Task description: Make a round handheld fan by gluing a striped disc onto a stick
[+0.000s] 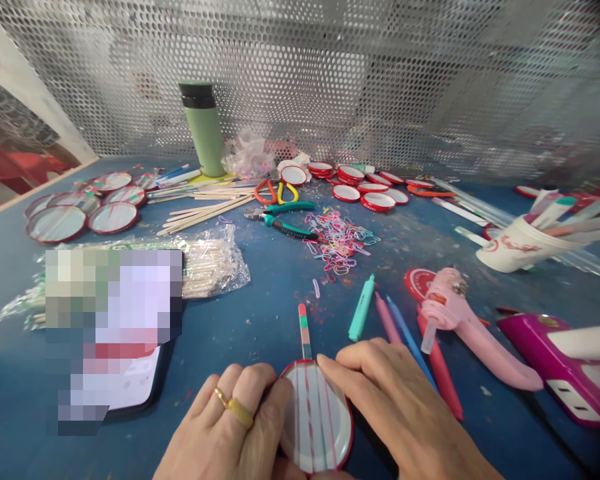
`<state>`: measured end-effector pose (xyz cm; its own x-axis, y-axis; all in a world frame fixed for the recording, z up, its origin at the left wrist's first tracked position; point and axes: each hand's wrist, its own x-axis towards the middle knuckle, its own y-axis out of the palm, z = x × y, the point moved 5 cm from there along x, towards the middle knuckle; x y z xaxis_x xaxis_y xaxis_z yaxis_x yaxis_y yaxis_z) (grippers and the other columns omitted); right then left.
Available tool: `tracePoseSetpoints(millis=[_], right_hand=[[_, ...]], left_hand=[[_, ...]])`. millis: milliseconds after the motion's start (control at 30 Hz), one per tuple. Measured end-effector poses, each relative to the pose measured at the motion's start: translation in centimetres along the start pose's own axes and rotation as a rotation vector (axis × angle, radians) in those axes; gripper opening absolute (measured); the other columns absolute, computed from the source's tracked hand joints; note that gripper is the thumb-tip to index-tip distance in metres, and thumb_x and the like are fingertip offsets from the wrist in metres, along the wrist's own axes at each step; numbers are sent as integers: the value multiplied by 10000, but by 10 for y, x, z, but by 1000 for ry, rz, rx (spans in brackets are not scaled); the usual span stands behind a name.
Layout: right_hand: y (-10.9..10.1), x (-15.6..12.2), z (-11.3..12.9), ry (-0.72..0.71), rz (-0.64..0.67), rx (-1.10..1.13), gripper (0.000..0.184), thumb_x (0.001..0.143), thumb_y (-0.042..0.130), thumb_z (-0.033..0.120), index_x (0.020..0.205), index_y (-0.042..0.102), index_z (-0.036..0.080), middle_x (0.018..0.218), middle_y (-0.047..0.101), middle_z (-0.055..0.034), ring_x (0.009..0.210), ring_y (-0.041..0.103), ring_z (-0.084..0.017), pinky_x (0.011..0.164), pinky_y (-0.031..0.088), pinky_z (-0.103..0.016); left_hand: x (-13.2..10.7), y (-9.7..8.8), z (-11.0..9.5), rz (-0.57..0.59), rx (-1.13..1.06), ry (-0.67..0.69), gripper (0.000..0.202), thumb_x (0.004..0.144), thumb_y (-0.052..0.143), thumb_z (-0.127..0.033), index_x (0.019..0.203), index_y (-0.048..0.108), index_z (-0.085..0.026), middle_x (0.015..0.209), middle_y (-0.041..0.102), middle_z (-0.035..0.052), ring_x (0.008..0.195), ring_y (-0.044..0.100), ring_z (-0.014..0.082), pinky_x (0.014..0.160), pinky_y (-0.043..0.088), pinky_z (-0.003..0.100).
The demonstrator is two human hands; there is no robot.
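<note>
A round white lid with a red rim (317, 417) lies low in the middle of the view, with several thin coloured lines running lengthwise across its face. From its far edge sticks out a flat wooden stick (304, 327) painted in red, green and pink bands. My left hand (230, 417), with a ring and a yellow band on its fingers, grips the lid's left side. On the right side, my right hand (400, 400) holds the rim, its index finger resting near the stick. Both thumbs are partly hidden by the lid's lower part.
A phone (130, 333) and bagged sticks (210, 263) lie left. Finished-looking lids (57, 223), pliers (285, 223) and plastic clips (337, 243) sit farther back. Markers (363, 307), a pink glue gun (473, 333) and a paper cup (510, 247) stand right. A green bottle (204, 133) is behind.
</note>
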<state>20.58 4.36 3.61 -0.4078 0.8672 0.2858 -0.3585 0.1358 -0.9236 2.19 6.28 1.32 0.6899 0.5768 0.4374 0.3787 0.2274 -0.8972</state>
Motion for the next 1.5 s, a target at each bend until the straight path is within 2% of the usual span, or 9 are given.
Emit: tracePoseSetpoints(millis=[300, 500, 767, 1000, 1233, 1500], right_hand=[[-1, 0, 0, 6, -5, 9, 568, 830, 666, 609, 1219, 656, 196, 986, 645, -77, 867, 603, -222, 757, 483, -363], [-1, 1, 1, -1, -20, -23, 548, 848, 637, 603, 1222, 663, 204, 979, 644, -84, 859, 608, -229, 740, 485, -364], [1, 0, 0, 25, 11, 8, 568, 823, 676, 595, 1230, 651, 201, 1003, 644, -84, 869, 602, -229, 760, 482, -369], [1, -2, -1, 21, 0, 23, 616, 815, 700, 567, 1289, 611, 184, 1010, 647, -82, 886, 604, -229, 774, 484, -370], [1, -1, -1, 15, 2, 9, 567, 836, 682, 556, 1261, 628, 186, 1008, 646, -81, 884, 607, -224, 767, 485, -364], [2, -2, -1, 13, 8, -6, 596, 851, 630, 625, 1251, 640, 184, 997, 648, -89, 874, 601, -229, 758, 477, -366]], left_hand=[[0, -1, -1, -10, 18, 16, 394, 954, 509, -495, 1184, 644, -205, 1052, 662, 62, 873, 615, 181, 744, 530, 262], [0, 1, 1, 6, -7, -4, 380, 953, 513, -489, 1219, 640, -250, 1050, 651, 58, 874, 607, 176, 759, 523, 259], [0, 0, 1, -12, -16, 2, 406, 944, 525, -512, 1221, 645, -241, 1051, 651, 57, 867, 599, 174, 748, 524, 254], [0, -1, 3, 39, -57, -16, 381, 941, 529, -507, 1170, 642, -225, 1069, 665, 58, 896, 618, 182, 773, 536, 259], [-1, 0, 4, 33, -48, -56, 498, 960, 497, -493, 1369, 535, -212, 1116, 664, 80, 956, 626, 195, 822, 532, 268], [-3, 3, 2, 17, 1, -10, 513, 958, 496, -488, 1382, 531, -199, 1091, 648, 79, 934, 616, 187, 817, 537, 257]])
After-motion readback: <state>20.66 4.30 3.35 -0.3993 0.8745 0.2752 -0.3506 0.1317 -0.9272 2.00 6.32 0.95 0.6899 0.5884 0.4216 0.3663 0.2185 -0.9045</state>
